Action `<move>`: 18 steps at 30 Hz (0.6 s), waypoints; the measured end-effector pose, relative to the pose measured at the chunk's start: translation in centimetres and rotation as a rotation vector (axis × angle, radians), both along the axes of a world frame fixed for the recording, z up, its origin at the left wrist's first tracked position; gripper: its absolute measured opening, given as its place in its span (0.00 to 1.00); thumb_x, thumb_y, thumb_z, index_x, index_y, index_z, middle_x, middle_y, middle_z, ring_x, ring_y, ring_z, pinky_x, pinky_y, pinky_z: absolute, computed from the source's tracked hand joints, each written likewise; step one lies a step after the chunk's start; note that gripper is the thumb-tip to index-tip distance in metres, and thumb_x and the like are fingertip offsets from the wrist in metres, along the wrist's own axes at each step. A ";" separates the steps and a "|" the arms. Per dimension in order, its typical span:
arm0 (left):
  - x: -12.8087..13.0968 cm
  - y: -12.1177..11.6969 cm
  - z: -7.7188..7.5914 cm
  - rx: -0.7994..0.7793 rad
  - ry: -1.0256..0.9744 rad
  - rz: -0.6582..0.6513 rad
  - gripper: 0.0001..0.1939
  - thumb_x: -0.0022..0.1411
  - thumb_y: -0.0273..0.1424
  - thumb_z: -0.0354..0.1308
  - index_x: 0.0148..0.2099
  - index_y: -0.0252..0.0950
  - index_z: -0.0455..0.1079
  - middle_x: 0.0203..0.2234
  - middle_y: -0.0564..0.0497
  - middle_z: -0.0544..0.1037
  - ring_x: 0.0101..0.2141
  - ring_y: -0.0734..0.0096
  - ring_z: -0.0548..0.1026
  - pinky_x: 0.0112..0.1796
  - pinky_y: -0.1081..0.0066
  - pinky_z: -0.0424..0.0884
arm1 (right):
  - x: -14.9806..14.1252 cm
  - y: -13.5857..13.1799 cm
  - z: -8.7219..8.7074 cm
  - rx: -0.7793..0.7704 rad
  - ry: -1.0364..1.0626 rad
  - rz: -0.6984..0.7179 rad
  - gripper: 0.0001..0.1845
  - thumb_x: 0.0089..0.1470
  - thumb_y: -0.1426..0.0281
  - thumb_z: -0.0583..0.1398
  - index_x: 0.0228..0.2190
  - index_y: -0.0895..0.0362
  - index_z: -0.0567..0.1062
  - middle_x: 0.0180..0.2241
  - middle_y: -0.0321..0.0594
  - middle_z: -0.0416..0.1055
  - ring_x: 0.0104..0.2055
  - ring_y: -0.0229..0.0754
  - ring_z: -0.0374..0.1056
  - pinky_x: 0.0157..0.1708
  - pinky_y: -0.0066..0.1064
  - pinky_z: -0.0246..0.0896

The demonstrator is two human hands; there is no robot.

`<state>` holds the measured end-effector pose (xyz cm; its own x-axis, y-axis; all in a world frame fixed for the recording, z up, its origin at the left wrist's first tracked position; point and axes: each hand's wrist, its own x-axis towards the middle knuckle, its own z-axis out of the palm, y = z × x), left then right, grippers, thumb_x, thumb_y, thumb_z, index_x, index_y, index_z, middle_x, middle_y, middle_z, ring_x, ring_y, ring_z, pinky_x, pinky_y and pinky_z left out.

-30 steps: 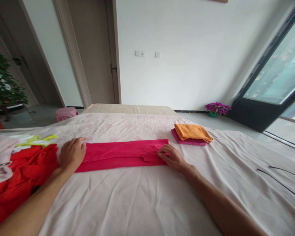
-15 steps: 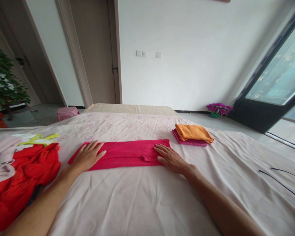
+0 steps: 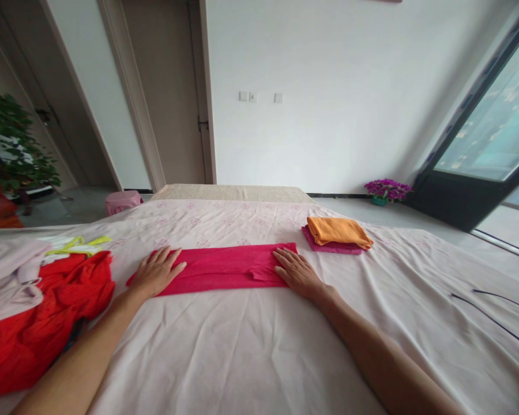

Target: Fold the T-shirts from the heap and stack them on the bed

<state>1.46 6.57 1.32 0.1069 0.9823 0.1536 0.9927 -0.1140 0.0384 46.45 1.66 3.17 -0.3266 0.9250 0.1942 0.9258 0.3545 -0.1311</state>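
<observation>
A bright pink garment (image 3: 220, 266) lies folded into a long flat strip across the sheet; its exact kind is not clear. My left hand (image 3: 159, 271) rests flat on its left end, fingers spread. On the right end lies my right hand (image 3: 297, 272), also flat with the fingers stretched out. Beyond my right hand sits a small stack: a folded orange cloth (image 3: 339, 231) on top of a folded magenta cloth (image 3: 328, 248). Left of my left arm is a loose heap with a red garment (image 3: 69, 300), a pale pink garment (image 3: 12, 271) and a yellow-edged white piece (image 3: 75, 246).
A pale floral sheet (image 3: 242, 351) covers the broad surface. Two dark cords (image 3: 488, 317) lie at the right. Behind are a pink stool (image 3: 123, 202), a leafy plant (image 3: 17, 144), purple flowers (image 3: 387, 189) and a closed door (image 3: 168, 92).
My hands stay flat on the pink garment, the right one shifting very slightly. The whole view has moved a little, so the heap at left appears slightly further right.
</observation>
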 end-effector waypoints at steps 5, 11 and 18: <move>-0.4 -0.2 -0.8 0.030 0.010 -0.003 0.33 0.68 0.48 0.41 0.71 0.41 0.55 0.69 0.42 0.56 0.67 0.52 0.55 0.63 0.52 0.48 | 0.1 0.2 -0.8 0.074 -0.046 0.011 0.30 0.69 0.58 0.47 0.67 0.52 0.56 0.68 0.42 0.53 0.70 0.48 0.47 0.68 0.46 0.43; -2.4 0.1 -0.6 0.102 -0.197 0.048 0.35 0.68 0.44 0.39 0.71 0.32 0.52 0.66 0.37 0.61 0.65 0.56 0.60 0.61 0.59 0.58 | 0.2 0.4 -0.9 0.093 -0.043 0.015 0.30 0.68 0.58 0.49 0.67 0.52 0.58 0.68 0.42 0.54 0.70 0.49 0.49 0.67 0.46 0.45; -7.0 0.3 2.4 -0.041 -0.378 0.376 0.27 0.58 0.45 0.51 0.48 0.28 0.74 0.43 0.30 0.79 0.49 0.41 0.76 0.48 0.54 0.69 | 0.3 0.5 -1.0 0.093 -0.011 0.014 0.29 0.68 0.56 0.48 0.66 0.50 0.59 0.67 0.42 0.56 0.69 0.48 0.51 0.67 0.46 0.46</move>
